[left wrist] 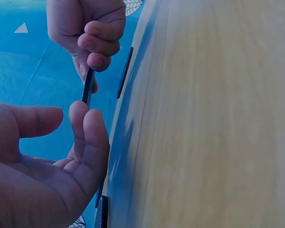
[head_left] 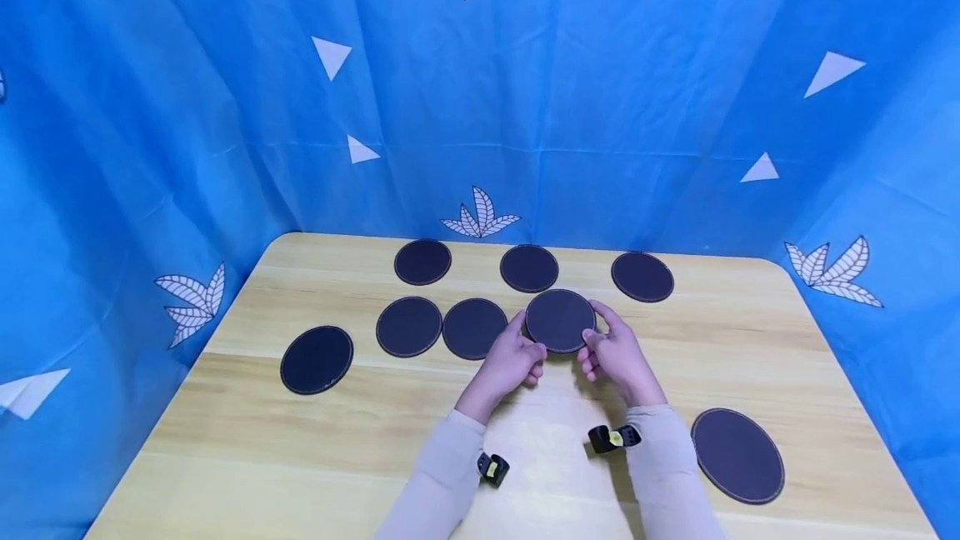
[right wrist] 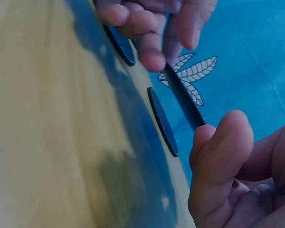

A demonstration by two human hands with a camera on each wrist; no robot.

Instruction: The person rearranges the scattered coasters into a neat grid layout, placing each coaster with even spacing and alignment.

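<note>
A black round coaster (head_left: 560,321) with a stitched rim is raised above the table between both hands. My left hand (head_left: 512,361) has curled fingertips at its left edge. In the left wrist view, the left thumb (left wrist: 45,119) stands apart from the coaster, which appears edge-on. On the other side, my right hand (head_left: 617,357) grips the right edge, thumb near the lower rim and index finger farther up. The right fingertips (right wrist: 204,135) meet the coaster's edge in the right wrist view. Just left of the left hand lies another coaster (head_left: 475,329), flat on the table.
More matching coasters lie flat on the wooden table (head_left: 300,457): three along the back, one beside the middle pair (head_left: 408,327), one at left (head_left: 317,360), one at front right (head_left: 737,456). A blue patterned curtain (head_left: 637,107) hangs around the table's back and sides.
</note>
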